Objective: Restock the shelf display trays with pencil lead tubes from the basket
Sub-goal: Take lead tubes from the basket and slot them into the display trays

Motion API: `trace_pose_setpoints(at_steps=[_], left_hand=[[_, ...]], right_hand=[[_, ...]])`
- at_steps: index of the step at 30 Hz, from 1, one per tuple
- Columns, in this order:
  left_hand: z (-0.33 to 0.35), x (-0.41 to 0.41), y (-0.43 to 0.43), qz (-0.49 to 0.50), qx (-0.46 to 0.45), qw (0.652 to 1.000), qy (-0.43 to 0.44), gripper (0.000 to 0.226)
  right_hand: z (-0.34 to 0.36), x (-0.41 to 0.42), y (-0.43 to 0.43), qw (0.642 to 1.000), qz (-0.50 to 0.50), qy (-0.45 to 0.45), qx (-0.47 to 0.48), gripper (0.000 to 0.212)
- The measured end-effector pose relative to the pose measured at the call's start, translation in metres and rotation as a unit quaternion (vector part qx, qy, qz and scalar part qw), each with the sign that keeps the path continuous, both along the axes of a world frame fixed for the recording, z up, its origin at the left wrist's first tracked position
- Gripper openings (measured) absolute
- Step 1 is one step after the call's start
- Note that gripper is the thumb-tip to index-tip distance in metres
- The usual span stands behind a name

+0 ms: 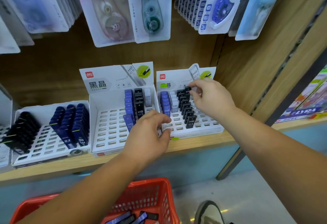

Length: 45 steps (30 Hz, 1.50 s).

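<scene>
Hands apart: my right hand pinches black tube over back of right tray; left hand curled at tray front, hold unclear. Slotting step; next, press tube squarely into slot.

Both forearms are bare as far as they show, ending in the left hand and right hand. At five o'clock a shoe shows: pale cream upper, dark grey band round its rounded toe.
</scene>
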State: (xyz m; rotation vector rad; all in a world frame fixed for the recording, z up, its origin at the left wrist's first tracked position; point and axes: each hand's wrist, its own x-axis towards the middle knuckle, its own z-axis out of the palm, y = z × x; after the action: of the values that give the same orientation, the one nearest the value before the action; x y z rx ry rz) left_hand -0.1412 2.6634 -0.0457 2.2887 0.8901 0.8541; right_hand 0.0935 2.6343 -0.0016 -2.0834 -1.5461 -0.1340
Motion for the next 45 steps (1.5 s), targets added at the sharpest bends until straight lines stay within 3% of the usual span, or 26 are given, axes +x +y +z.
trace_pose_setpoints(at_steps=[2,6,10,17,22,27,30,33,39,45], left_hand=[[0.003,-0.002,-0.002,-0.010,0.003,1.000,0.023,0.025],[0.009,0.001,-0.004,-0.015,0.008,0.998,0.062,0.029],[0.010,0.011,0.003,0.011,0.019,0.997,0.068,0.023],[0.007,0.019,0.007,0.014,0.014,0.997,0.078,0.020],[0.009,-0.002,-0.005,-0.003,0.015,1.000,0.027,0.023],[0.007,-0.059,-0.037,-0.021,-0.017,1.000,-0.014,0.014],[-0.017,-0.105,-0.056,-0.033,-0.040,0.999,0.015,0.013],[-0.061,-0.147,-0.064,-0.043,-0.091,0.989,0.107,0.026],[-0.170,-0.221,-0.074,0.016,-0.235,0.942,0.238,0.022],[-0.249,-0.272,-0.093,0.001,-0.323,0.883,0.340,0.029]], right_hand=[[0.001,-0.001,-0.005,1.000,-0.011,-0.008,-0.025,0.030],[0.006,0.007,-0.004,0.995,0.002,0.101,-0.010,0.022],[0.004,0.011,0.008,0.995,-0.016,0.098,0.013,0.012],[-0.010,0.014,0.006,0.990,0.002,0.139,-0.013,0.025],[0.008,-0.010,-0.013,0.998,-0.033,0.054,-0.017,0.017],[0.032,-0.095,-0.072,0.998,0.022,-0.055,0.004,0.036],[0.007,-0.155,-0.103,0.989,0.115,0.034,-0.089,0.036],[-0.055,-0.205,-0.111,0.938,0.180,0.132,-0.264,0.033],[-0.236,-0.269,-0.128,0.847,0.161,0.244,-0.444,0.018],[-0.329,-0.287,-0.148,0.807,0.127,0.185,-0.547,0.103]])
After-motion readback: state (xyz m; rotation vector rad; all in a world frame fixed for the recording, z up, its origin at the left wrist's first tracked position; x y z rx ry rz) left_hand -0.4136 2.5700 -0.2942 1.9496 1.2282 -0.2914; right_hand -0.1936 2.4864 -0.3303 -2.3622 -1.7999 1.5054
